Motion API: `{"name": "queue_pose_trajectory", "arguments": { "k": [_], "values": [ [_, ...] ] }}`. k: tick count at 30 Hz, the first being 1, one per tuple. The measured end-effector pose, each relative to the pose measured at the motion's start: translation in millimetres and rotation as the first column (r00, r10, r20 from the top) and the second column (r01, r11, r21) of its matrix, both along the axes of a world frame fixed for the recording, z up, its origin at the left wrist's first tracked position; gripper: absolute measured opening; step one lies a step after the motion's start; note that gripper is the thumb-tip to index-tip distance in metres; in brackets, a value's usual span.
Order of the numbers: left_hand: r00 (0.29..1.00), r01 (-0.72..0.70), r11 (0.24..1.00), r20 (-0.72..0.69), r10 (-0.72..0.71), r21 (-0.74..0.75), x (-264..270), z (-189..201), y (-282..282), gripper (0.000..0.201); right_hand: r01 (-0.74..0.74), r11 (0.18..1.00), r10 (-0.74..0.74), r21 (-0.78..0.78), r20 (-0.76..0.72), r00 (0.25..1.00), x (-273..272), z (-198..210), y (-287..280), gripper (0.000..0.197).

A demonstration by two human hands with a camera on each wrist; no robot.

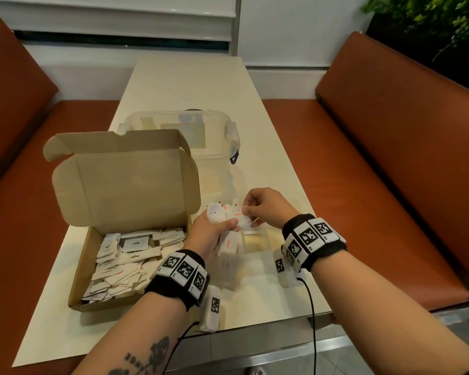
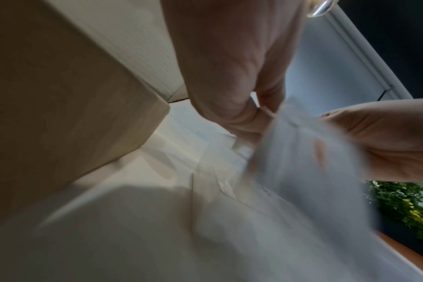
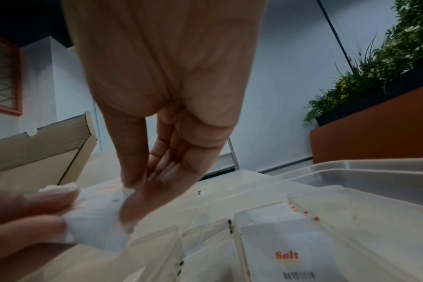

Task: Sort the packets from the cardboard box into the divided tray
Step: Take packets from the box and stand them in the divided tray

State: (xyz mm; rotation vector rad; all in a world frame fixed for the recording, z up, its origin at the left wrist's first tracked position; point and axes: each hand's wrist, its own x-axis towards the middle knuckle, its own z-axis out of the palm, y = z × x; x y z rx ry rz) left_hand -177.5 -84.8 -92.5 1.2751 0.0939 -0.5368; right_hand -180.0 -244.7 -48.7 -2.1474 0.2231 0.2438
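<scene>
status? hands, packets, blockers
Left hand grips packet bunch over divided tray. Right hand pinches one packet. Cardboard box still holds many. Nothing blocking.

The scene is dimly and evenly lit from above; soft shadows are cast on the table (image 1: 173, 85). Straight edges are bowed at the head view's borders. Both wrist views are smeared by motion blur, the packets (image 2: 302, 162) especially.
</scene>
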Motion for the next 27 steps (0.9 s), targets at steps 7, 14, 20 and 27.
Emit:
{"name": "queue_pose_trajectory", "arguments": {
  "k": [7,14,20,27],
  "values": [
    [0.993,-0.083,0.994,-0.096,0.075,-0.073,3,-4,-2,0.042,0.032,0.999,-0.032,-0.008,0.028,0.999,-3,-3,4,0.004],
    [0.993,-0.104,0.993,-0.06,0.1,-0.064,8,-4,-3,0.041,0.024,0.961,0.033,-0.275,0.203,0.979,-14,0,13,0.009],
    [0.989,-0.115,0.988,-0.099,0.105,-0.1,13,-4,4,0.039,-0.377,0.873,0.37,-0.311,-0.083,0.925,-53,-6,33,0.008],
    [0.992,-0.077,0.987,-0.11,0.061,-0.143,14,-5,6,0.03,-0.611,0.621,0.589,-0.492,-0.221,0.777,-81,-33,56,0.033]
  ]
}}
